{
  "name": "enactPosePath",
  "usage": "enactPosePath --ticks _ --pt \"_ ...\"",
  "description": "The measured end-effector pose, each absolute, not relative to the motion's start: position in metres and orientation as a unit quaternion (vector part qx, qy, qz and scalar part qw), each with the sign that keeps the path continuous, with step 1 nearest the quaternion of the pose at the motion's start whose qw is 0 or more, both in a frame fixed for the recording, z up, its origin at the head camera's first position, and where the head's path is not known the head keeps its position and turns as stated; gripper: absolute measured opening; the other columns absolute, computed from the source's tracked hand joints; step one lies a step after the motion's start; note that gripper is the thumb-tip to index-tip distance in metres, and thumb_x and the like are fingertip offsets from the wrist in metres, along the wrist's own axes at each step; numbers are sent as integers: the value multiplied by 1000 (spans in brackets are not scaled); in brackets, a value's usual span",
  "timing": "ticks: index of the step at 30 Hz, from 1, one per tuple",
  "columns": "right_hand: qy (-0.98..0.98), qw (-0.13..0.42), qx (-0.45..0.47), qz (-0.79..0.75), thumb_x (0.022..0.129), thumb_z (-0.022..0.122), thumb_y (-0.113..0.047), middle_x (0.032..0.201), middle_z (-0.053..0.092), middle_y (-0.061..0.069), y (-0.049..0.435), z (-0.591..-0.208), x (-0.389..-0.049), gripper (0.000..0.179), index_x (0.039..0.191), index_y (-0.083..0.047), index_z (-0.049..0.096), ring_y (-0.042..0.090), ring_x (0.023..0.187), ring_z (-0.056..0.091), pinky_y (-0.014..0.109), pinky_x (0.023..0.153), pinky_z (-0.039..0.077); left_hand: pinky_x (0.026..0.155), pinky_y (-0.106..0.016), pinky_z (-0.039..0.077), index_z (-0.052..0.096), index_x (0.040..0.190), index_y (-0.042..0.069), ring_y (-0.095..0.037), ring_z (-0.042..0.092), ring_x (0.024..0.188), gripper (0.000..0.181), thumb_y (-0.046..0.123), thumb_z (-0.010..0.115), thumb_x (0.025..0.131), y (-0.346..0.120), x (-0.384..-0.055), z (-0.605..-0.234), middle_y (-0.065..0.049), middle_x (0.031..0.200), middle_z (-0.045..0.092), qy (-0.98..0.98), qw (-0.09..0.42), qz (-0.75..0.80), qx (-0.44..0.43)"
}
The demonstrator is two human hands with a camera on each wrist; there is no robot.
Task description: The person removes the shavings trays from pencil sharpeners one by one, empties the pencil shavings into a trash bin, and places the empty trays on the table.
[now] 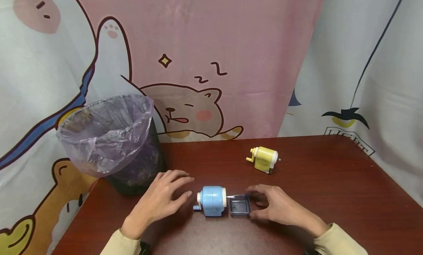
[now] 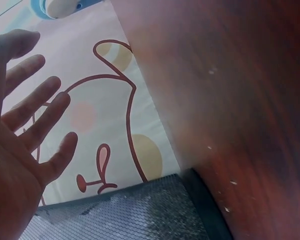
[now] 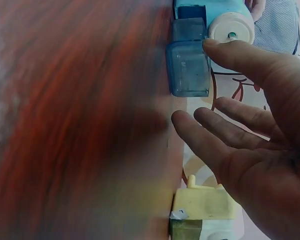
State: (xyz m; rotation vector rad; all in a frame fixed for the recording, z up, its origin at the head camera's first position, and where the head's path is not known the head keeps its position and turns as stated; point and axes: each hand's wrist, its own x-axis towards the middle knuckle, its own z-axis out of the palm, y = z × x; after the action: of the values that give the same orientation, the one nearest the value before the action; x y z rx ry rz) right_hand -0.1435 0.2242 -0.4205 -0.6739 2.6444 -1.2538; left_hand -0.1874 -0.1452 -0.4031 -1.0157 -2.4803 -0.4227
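The blue sharpener (image 1: 211, 200) stands near the table's (image 1: 330, 181) front edge, between the two hands, with its drawer (image 1: 239, 206) pulled out and lying just beside its white end. The right hand (image 1: 281, 209) has a loose, half-wide grip: the thumb touches the drawer's upper corner and the fingers are relaxed, not curled round it. The left hand (image 1: 162, 201) lies flat and spread on the table just left of the sharpener, holding nothing.

The risk, as I judge it, is that the drawer tips or slides while only a thumb steadies it, and any shavings inside scatter over the table. A careless push could also knock the sharpener over, since the left hand is not bracing it.

The head view alone shows the bin (image 1: 112, 141) at the back left corner and the yellow sharpener (image 1: 264, 159) farther back toward the right. The right wrist view shows the thumb's contact on the drawer (image 3: 189, 67) more plainly. The left wrist view shows the open palm (image 2: 20, 125) and white specks on the table.
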Motion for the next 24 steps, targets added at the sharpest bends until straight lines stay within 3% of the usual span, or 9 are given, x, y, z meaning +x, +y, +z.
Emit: enactPosePath --ticks 5,9,18,24 --pt "911 17 -248 -329 81 87 -34 122 73 0 230 -416 -139 57 128 -8 67 21 114 70 39 93 58 94 -43 49 72 124 30 -11 61 113 33 38 73 91 -138 -191 -397 9 123 66 -891 200 -154 -376" --pt "928 -13 -254 -274 85 82 -30 120 72 -5 237 -414 -137 44 124 -12 69 15 112 68 39 93 57 94 -42 49 72 123 30 -12 62 112 32 39 71 93 -132 -195 -393 9 123 66 -888 192 -149 -390" --pt "941 -84 -255 -206 84 82 -20 119 72 1 256 -419 -132 38 118 -8 72 20 109 69 42 88 58 91 -41 49 72 123 30 -12 62 110 31 40 70 93 -118 -200 -383 9 121 66 -885 161 -126 -418" --pt "960 -58 -208 -176 86 81 -27 123 70 3 263 -413 -130 42 122 -8 72 22 111 69 45 89 58 93 -42 49 71 126 30 -14 62 114 33 43 68 95 -107 -206 -373 7 123 66 -883 153 -120 -427"
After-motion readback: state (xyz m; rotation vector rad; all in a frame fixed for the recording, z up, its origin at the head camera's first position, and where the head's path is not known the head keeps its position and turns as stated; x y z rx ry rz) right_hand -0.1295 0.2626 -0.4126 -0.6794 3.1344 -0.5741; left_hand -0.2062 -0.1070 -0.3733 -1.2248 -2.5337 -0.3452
